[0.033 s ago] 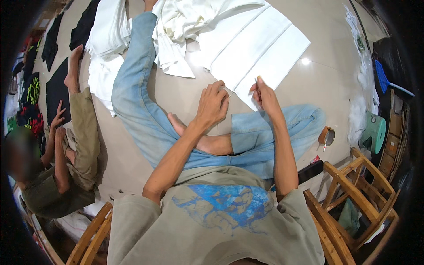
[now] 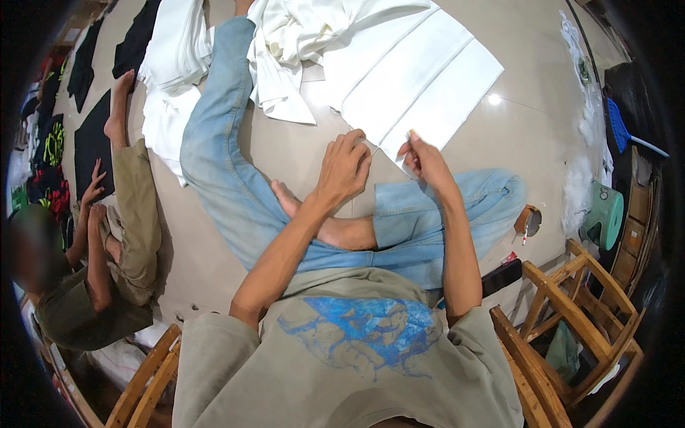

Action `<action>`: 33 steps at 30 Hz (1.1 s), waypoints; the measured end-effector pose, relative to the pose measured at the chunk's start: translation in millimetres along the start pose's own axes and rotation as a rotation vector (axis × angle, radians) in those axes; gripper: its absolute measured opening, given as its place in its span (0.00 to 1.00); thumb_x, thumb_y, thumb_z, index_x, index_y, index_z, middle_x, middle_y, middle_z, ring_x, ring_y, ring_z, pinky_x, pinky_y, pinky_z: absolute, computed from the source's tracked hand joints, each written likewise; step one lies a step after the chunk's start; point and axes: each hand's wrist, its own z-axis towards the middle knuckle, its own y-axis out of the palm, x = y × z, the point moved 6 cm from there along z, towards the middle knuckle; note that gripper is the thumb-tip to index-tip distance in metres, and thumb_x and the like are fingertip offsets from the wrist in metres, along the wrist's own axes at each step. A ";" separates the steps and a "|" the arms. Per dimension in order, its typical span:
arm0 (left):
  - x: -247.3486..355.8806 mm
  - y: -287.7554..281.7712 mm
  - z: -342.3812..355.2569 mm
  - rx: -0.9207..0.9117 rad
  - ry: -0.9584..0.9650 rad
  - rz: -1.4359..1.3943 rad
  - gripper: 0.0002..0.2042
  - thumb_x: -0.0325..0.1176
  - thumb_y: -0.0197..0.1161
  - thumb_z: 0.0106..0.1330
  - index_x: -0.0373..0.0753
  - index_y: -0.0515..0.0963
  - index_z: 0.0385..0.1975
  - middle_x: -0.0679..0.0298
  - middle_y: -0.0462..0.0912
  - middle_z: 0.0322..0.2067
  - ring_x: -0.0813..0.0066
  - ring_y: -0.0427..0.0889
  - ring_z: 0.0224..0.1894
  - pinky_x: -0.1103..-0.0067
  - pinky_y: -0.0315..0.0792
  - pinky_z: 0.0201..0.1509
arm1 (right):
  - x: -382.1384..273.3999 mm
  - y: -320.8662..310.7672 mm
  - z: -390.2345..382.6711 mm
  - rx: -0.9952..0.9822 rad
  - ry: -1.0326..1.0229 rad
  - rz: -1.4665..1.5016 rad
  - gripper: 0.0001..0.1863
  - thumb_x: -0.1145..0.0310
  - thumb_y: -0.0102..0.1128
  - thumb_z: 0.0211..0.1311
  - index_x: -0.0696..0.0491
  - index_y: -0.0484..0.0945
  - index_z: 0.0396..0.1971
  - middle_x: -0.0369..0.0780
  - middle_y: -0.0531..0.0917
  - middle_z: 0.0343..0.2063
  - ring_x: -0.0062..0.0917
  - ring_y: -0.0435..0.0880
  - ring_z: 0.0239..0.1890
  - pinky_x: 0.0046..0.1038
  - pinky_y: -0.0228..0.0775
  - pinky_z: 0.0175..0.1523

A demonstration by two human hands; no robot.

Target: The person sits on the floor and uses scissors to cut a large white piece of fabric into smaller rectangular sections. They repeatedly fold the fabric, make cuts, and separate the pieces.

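Note:
A white cloth panel (image 2: 435, 78) with two dark seam-like lines lies flat on the floor before me. My left hand (image 2: 344, 165) is closed at the panel's near left edge, its fingers pinching a thin thread (image 2: 374, 150) that runs to the cloth. My right hand (image 2: 426, 160) is closed over the near corner of the panel. Thumb and forefinger are pressed together; whatever they hold is too small to make out. Crumpled white cloth (image 2: 285, 78) adjoins the panel on its left.
My outstretched jeans leg (image 2: 214, 143) lies beside a white cloth stack (image 2: 175, 57). At left another person (image 2: 93, 285) sits near black cloth pieces (image 2: 93, 143). To the right are a brown ashtray-like bowl (image 2: 526, 220), a green stool (image 2: 601, 214), a blue swatter (image 2: 619, 125) and a wooden frame (image 2: 571, 299).
My right hand has shifted slightly down and its fingers have drawn in a little over the cloth corner. My left hand stays in place.

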 end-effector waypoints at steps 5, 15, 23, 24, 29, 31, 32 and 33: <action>-12.3 8.4 -2.9 -0.099 -0.064 -0.037 0.05 0.27 0.64 0.64 0.38 0.78 0.37 0.60 0.79 0.41 0.56 0.76 0.45 0.65 0.67 0.48 | 15.4 33.1 -13.5 -0.191 0.235 0.026 0.29 0.43 0.56 0.77 0.58 0.86 0.34 0.31 0.75 0.16 0.13 0.64 0.13 0.20 0.48 0.16; -16.5 7.9 -5.8 -0.105 -0.066 -0.067 0.04 0.26 0.64 0.65 0.39 0.77 0.37 0.60 0.78 0.35 0.57 0.76 0.41 0.66 0.66 0.46 | 14.4 37.4 7.3 -0.180 0.349 0.169 0.25 0.50 0.62 0.75 0.61 0.85 0.32 0.33 0.77 0.14 0.10 0.62 0.09 0.17 0.43 0.13; -12.8 4.7 -4.6 -0.105 -0.058 -0.077 0.02 0.28 0.63 0.69 0.39 0.77 0.35 0.61 0.78 0.34 0.59 0.75 0.41 0.67 0.65 0.47 | 11.5 39.7 12.0 -0.173 0.320 0.172 0.24 0.50 0.64 0.72 0.61 0.85 0.32 0.33 0.77 0.14 0.10 0.60 0.09 0.17 0.42 0.13; -13.4 5.0 -4.7 -0.106 -0.062 -0.076 0.02 0.28 0.63 0.69 0.39 0.77 0.35 0.61 0.78 0.34 0.59 0.75 0.41 0.67 0.65 0.47 | 13.0 39.1 12.1 -0.176 0.311 0.159 0.24 0.50 0.64 0.72 0.60 0.85 0.32 0.33 0.76 0.14 0.09 0.60 0.09 0.17 0.42 0.13; -15.4 6.1 -5.1 -0.101 -0.066 -0.090 0.02 0.28 0.62 0.69 0.39 0.77 0.35 0.61 0.78 0.34 0.59 0.75 0.41 0.67 0.66 0.48 | 13.3 37.5 7.3 -0.201 0.332 0.153 0.25 0.48 0.64 0.72 0.60 0.84 0.32 0.32 0.75 0.14 0.09 0.60 0.10 0.16 0.41 0.13; -14.4 5.1 -4.9 -0.101 -0.061 -0.091 0.02 0.28 0.62 0.69 0.39 0.77 0.35 0.61 0.78 0.34 0.59 0.75 0.41 0.67 0.66 0.48 | 13.3 38.0 7.7 -0.201 0.325 0.157 0.25 0.48 0.64 0.72 0.59 0.84 0.32 0.31 0.75 0.14 0.08 0.60 0.10 0.16 0.40 0.13; -14.5 5.1 -5.0 -0.106 -0.063 -0.090 0.02 0.28 0.62 0.69 0.39 0.77 0.35 0.61 0.78 0.34 0.59 0.75 0.41 0.67 0.66 0.48 | 13.3 37.9 7.9 -0.201 0.321 0.158 0.25 0.48 0.64 0.72 0.59 0.84 0.32 0.31 0.75 0.14 0.08 0.59 0.10 0.16 0.40 0.13; -14.6 5.2 -5.2 -0.111 -0.065 -0.089 0.02 0.28 0.62 0.69 0.38 0.77 0.35 0.61 0.78 0.34 0.59 0.75 0.41 0.67 0.66 0.48 | 14.3 37.9 8.5 -0.200 0.321 0.160 0.25 0.48 0.64 0.72 0.59 0.84 0.32 0.31 0.75 0.14 0.08 0.59 0.09 0.16 0.40 0.13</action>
